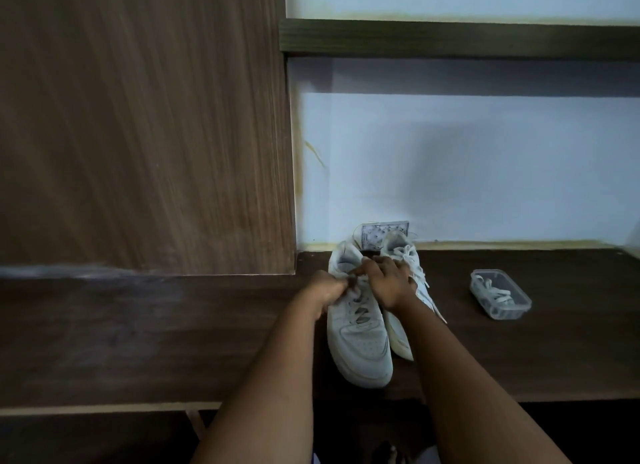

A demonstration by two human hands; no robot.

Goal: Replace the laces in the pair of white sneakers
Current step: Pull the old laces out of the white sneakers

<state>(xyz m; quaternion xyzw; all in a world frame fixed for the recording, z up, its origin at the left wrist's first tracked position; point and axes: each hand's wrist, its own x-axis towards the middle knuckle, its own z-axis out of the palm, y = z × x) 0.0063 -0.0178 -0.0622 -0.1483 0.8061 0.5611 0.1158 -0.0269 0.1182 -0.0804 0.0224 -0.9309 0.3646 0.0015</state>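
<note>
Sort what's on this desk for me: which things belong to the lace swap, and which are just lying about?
Belongs to the job:
- near sneaker, which both hands are working at: left hand, right hand
- far sneaker, laced, beside it
- clear plastic tub holding white laces, off to the right

Just lying about:
- small patterned card propped against the wall behind the sneakers
- dark wall shelf above

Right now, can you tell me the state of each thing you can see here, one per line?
Left sneaker: upright on the desk, still laced, both hands at its laces.
Right sneaker: tipped on its side against the left one, laces loose.
Plastic container: lid off, laces inside.
Left hand: pinching a lace.
Right hand: gripping the laces.
Desk: bearing sneakers and container.
</note>
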